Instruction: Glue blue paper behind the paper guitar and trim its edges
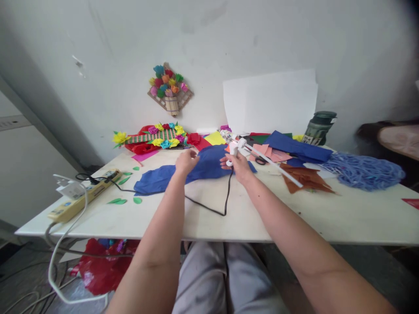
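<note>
My right hand [239, 166] is wrapped round the handle of a white hot glue gun [233, 152]. A long white glue stick [273, 165] juts from its back toward the lower right, and its black cord hangs down to the table. Over a length of blue crepe paper [209, 162], my left hand [186, 162] has loosely curled fingers that look apart, with nothing visible between them. Just beyond the glue gun's nozzle lies crumpled silvery wrapping [226, 134]. Scissors [261, 160] with black handles rest right of my right hand.
A power strip [88, 196] with a white charger sits at left, near several green paper leaves [137, 200]. Behind are a flower-covered craft piece [150, 137] and coloured paper. A green bottle [319, 127] and blue yarn [369, 172] stand right.
</note>
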Motion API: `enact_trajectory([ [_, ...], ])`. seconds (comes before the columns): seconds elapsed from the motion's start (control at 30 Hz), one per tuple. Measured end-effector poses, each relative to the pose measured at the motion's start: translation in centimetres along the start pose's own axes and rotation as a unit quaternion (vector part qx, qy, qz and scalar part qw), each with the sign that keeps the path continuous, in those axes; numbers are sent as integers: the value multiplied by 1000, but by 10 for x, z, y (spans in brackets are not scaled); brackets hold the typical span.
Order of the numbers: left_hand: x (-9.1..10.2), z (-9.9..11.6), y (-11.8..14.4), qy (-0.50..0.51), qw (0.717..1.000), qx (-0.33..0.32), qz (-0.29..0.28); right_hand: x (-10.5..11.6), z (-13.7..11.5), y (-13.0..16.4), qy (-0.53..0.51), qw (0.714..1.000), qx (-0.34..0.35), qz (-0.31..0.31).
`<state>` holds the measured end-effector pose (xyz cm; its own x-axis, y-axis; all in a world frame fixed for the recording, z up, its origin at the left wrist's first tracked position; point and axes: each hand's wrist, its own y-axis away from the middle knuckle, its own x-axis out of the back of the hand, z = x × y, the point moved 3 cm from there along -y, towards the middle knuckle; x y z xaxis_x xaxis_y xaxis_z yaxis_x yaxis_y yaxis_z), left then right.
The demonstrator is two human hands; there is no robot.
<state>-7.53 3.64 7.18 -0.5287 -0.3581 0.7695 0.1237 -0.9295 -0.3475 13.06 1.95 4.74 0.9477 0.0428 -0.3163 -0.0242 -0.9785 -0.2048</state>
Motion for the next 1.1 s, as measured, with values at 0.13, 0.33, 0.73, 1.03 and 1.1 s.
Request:
enact_trajectory([
  [0.13,17,-40,-10,-167,980,66,-86,6,-3,1,14,999,-25,23],
  [0.33,9,-66,-10,-202,969,31,-140,1,-1,6,44,998,-46,-2],
  [0.73,21,-60,-22,-124,988,0,-96,3,5,4,43,998,-37,-17],
  [1.03,50,-34,-23,-17,992,91,90,2,-2,3,-10,997,73,13],
  [1.1,50,-30,-27,72,981,120,137,1,-2,2,-36,997,61,26],
])
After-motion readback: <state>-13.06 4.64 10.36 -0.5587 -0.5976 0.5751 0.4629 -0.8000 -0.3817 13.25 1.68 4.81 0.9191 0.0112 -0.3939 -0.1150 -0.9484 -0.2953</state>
